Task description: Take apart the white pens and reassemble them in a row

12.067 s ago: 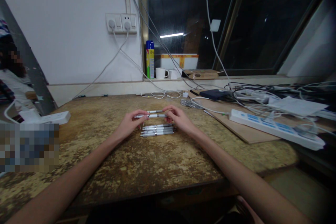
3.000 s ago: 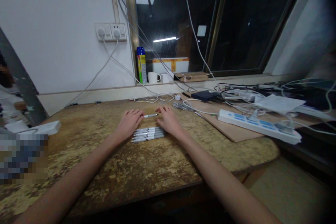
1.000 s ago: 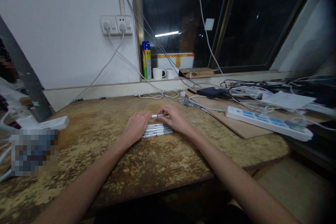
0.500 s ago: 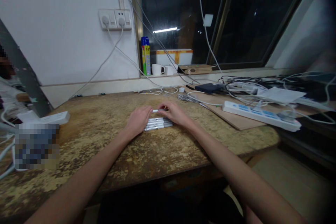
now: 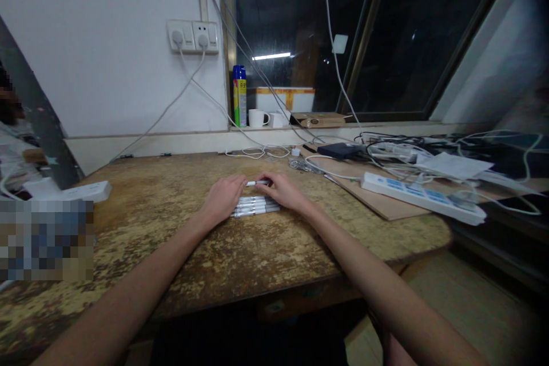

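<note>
Between my two hands a white pen (image 5: 252, 183) lies level, just beyond a row of several white and silver pens (image 5: 253, 205) on the worn wooden table (image 5: 274, 251). My left hand (image 5: 225, 194) is closed on the pen's left end, its fingertips partly hidden behind the back of the hand. On the other end, my right hand (image 5: 279, 187) pinches the pen between thumb and fingers. Both hands partly cover the ends of the row.
A white power strip (image 5: 422, 197) rests on a brown board (image 5: 377, 201) at the right, near tangled cables. Another power strip (image 5: 88, 191) stands at the left. A spray can (image 5: 240, 97) and a white mug (image 5: 257, 118) are on the window sill.
The view has shifted slightly. More of the white pen shows between my hands, and my right hand's fingers have moved a little; both hands stay at the pen.
</note>
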The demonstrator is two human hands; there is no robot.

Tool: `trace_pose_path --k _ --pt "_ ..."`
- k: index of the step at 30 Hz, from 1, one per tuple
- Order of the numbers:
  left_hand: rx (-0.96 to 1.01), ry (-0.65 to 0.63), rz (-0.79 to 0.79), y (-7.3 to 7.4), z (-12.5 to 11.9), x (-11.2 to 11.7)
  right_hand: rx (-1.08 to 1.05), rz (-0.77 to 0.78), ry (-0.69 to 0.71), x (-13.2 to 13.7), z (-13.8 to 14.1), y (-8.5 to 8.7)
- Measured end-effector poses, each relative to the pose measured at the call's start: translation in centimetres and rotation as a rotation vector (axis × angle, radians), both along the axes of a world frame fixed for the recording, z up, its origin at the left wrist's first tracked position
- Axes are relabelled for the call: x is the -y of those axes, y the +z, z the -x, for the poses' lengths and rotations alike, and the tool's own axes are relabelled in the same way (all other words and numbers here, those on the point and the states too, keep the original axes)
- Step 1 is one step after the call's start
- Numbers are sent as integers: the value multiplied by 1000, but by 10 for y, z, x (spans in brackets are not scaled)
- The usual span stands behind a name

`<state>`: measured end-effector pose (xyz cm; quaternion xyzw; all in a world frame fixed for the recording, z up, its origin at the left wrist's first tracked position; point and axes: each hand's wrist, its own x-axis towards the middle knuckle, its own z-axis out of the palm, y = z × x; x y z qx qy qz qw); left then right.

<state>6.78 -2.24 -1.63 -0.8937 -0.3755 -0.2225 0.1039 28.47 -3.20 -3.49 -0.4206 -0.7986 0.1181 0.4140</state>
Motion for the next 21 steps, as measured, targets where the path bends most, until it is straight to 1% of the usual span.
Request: trace_pose_path --k 3,8,14,19,21 --pt "21 -2 -14 -1 2 -2 -58 -8 19 -1 2 0" --pt "28 -17 -24 -4 6 -7 -45 76 6 -1 5 1" --pt "87 -33 23 -3 7 -6 -183 41 83 -8 4 -3" --pt "136 -39 64 -2 6 -4 -275 172 107 -7 5 -1" --pt "147 -41 78 -2 6 -3 -282 190 105 -5 5 1"
